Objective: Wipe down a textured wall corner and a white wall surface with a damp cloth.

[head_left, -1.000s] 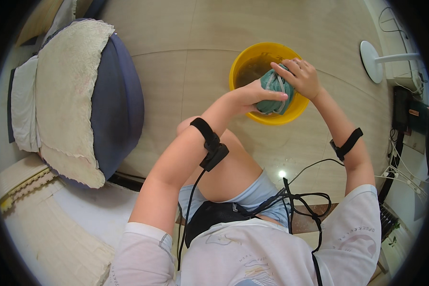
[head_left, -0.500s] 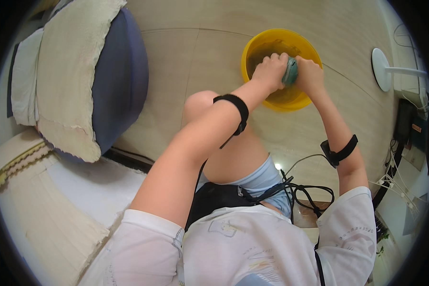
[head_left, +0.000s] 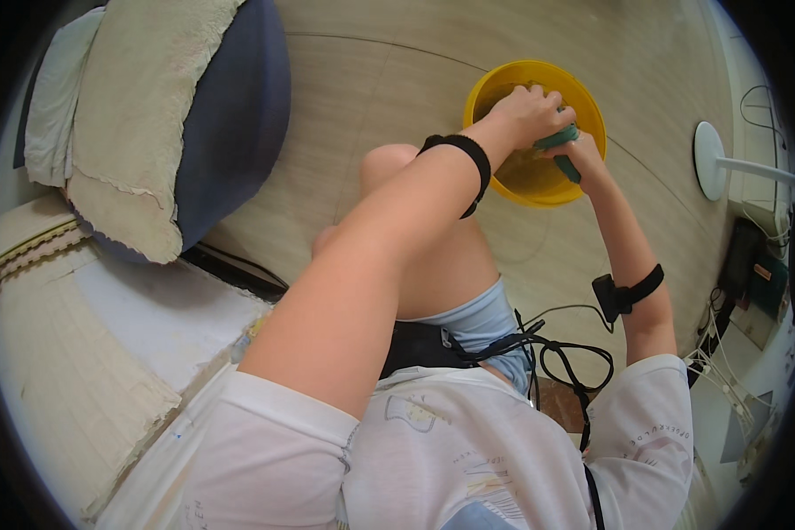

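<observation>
A dark green cloth (head_left: 556, 140) is bunched between my two hands above a yellow bucket (head_left: 473, 108) that stands on the floor. Murky brownish water (head_left: 528, 179) shows inside it. My left hand (head_left: 532, 115) reaches over the bucket from the left, its fingers curled over the cloth's upper part. My right hand (head_left: 585, 155), at the bucket's right rim, is closed round the other end, and a flap of cloth hangs below it. The cloth's middle is partly hidden by my fingers.
On the left stands a dark blue padded seat (head_left: 234, 132) draped with a cream cover (head_left: 141, 106). A white round-based stand (head_left: 707, 161) is at the right, near a dark box and cables (head_left: 724, 358). A black looped cord (head_left: 583, 367) lies by my lap.
The cloth was a compact bundle between my fists; now it is folded differently, with a flap hanging down by my right hand. The view has shifted slightly.
</observation>
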Available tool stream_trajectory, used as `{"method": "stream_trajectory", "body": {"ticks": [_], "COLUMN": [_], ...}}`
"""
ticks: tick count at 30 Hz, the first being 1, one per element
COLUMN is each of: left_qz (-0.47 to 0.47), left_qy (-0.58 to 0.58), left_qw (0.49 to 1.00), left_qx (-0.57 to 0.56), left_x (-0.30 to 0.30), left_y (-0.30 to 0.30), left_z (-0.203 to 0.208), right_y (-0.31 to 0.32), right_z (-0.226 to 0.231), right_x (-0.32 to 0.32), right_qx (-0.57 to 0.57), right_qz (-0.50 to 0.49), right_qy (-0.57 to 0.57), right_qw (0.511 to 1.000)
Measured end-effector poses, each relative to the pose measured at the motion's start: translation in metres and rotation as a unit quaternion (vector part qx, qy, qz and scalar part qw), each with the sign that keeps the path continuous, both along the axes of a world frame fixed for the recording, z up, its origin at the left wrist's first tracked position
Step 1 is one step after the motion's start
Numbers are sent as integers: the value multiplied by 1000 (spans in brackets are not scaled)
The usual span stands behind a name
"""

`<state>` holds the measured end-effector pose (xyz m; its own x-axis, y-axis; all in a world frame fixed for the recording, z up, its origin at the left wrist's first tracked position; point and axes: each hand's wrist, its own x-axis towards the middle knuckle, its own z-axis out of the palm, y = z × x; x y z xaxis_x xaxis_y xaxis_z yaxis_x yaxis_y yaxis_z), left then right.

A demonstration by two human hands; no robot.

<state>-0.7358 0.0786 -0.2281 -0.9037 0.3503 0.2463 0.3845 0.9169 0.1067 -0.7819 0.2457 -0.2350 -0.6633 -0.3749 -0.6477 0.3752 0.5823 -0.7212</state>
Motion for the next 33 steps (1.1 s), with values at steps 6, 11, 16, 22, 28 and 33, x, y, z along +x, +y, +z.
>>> {"method": "stream_trajectory", "body": {"ticks": [6,11,16,22,28,33], "left_qz": [-32,-53,-143,-175,-95,-9], "left_qy": [-59,-39,4,-8,-64,-120], "left_qw": [998,998,990,984,993,993], "left_qx": [-8,-8,-5,26,42,5], "left_x": [-11,-17,-27,-32,-24,-24], "left_y": [-7,-16,-47,-43,-22,-11], "left_z": [11,10,3,18,24,35], "right_y": [-4,-3,-4,7,8,18], "right_z": [13,33,16,27,19,20], "right_x": [6,13,13,8,-10,-8], "right_qx": [-21,-94,-199,-250,-199,-210], "right_qz": [-53,-69,-70,-61,-86,-89], "right_qy": [17,-161,-311,-274,-144,-204], "right_qw": [998,980,927,927,966,952]}}
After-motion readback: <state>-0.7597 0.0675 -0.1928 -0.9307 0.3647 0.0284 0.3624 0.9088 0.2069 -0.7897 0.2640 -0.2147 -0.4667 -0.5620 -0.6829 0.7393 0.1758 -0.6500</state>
